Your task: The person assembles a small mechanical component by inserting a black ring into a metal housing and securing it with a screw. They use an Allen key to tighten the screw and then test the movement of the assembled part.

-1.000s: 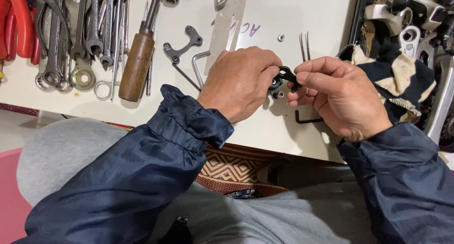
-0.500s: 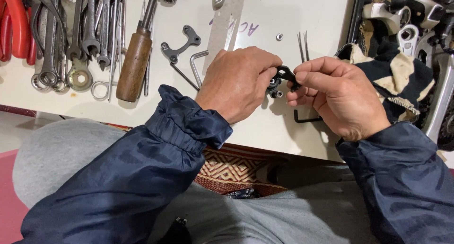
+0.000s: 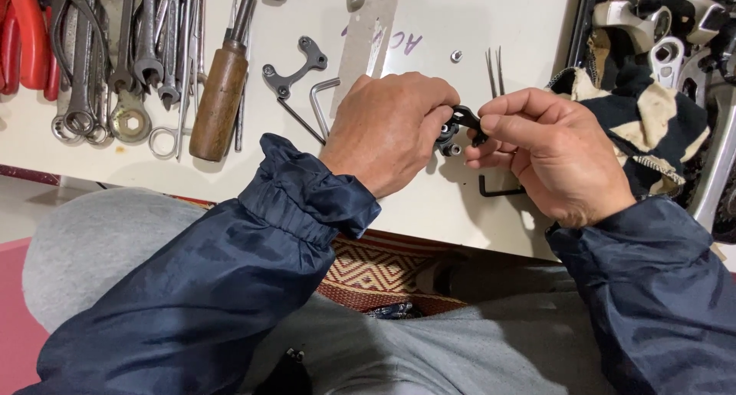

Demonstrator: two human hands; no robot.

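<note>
A white work board (image 3: 491, 203) fills the background, with the person's grey-trousered lap below it. At ten o'clock lies a heap of wrenches (image 3: 115, 50), with a wooden-handled screwdriver (image 3: 221, 96) beside it, and at two o'clock a black-and-cream rag (image 3: 636, 111). A flat dark bracket (image 3: 295, 67) and a hex key (image 3: 320, 104) lie at eleven o'clock of the hands. The left hand (image 3: 391, 131) and the right hand (image 3: 552, 150) meet at centre, both pinching a small black metal part (image 3: 458, 128) (its exact kind is unclear). The part sits between the fingertips, held just above the board, its long axis running roughly from eight to two o'clock. The left fingers curl tightly over its lower end while the right thumb and forefinger grip its upper end; both hands are equally near.
</note>
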